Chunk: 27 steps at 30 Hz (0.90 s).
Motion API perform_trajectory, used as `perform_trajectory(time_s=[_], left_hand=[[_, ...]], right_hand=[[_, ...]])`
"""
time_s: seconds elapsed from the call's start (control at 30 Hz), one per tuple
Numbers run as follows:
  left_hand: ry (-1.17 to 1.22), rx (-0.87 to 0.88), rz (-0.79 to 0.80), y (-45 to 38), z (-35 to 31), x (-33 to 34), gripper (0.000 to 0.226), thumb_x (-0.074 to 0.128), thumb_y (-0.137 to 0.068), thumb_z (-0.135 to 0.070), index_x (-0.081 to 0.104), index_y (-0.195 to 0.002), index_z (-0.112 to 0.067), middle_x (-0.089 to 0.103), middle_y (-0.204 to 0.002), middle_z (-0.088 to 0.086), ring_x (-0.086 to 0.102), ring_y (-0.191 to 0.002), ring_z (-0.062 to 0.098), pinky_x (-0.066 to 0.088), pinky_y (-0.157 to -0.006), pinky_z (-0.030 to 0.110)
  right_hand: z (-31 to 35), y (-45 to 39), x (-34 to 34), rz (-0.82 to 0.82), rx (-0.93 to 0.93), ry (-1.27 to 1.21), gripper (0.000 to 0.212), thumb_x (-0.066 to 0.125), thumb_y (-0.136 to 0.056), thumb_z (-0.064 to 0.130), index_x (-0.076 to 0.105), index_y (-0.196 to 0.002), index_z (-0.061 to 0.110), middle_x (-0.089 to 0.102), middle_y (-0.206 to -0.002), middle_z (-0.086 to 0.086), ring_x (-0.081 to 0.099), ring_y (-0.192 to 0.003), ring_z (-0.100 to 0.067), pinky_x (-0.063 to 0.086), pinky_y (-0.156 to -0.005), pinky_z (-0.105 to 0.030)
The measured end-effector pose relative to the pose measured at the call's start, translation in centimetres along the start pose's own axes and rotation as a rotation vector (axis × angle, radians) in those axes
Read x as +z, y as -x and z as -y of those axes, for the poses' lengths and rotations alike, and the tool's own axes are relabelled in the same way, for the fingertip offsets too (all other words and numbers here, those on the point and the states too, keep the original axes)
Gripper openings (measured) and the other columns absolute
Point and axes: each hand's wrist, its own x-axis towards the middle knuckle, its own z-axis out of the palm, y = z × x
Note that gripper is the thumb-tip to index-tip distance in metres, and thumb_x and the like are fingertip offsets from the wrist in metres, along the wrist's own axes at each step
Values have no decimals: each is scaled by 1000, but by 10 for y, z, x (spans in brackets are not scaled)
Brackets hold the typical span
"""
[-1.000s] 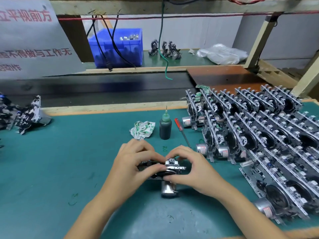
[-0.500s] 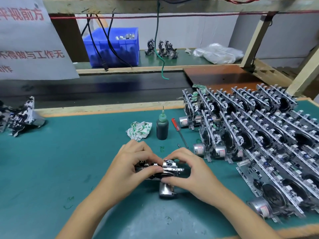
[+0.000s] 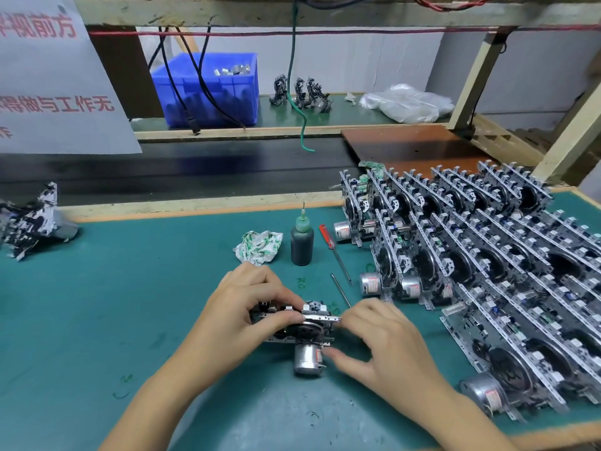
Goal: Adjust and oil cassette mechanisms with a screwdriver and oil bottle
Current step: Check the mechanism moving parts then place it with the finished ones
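Note:
A cassette mechanism [image 3: 309,330] with a silver motor underneath rests on the green mat at centre. My left hand [image 3: 247,307] grips its left side, thumb pressed on the top plate. My right hand [image 3: 380,340] sits at its right side, fingertips touching the plate edge and the motor. A dark oil bottle [image 3: 301,240] with a green needle cap stands upright behind the hands. The red-handled screwdriver [image 3: 335,252] lies on the mat to the bottle's right, with a thin metal rod [image 3: 340,289] just below it.
Several rows of upright cassette mechanisms [image 3: 471,255] fill the right side of the mat. A crumpled cloth [image 3: 258,247] lies left of the bottle. More mechanisms [image 3: 29,222] sit at the far left. A blue bin [image 3: 211,89] and plastic bag [image 3: 406,102] stand on the back shelf.
My right hand has slid off the top of the mechanism toward its right side, uncovering the top plate. The camera view has shifted slightly. My left hand keeps its grip.

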Motion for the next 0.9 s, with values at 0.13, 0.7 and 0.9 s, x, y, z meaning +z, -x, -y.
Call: perform_trajectory(time_s=[0.13,0.7,0.9], left_hand=[[-320,139,-256,12,-7,4,33,60,-79,-49,57,-107,-33,53,-97,-13,47,-89,4,35,-82,28],[-727,-387,1,37,-11,38,44,34,-83,-70,48,-106,-36,60,-108,-16,62,-94,9,43,-71,27],[-638,57,139,37,14,-27,32,52,-82,-39,72,-100,-21,67,-95,-8,65,-63,11,49,-43,22]], right_hand=[[4,-6,-10,35,116,-157,44,51,-77,62,71,-90,25,62,-84,16,48,-85,1,38,-75,-19],[19,-60,-19,172,116,-273,40,60,-84,49,38,-61,25,42,-48,6,39,-49,-13,36,-57,-30],[21,-14,-8,386,375,-374,51,47,-83,61,62,-61,18,62,-46,9,54,-40,-1,41,-54,-17]])
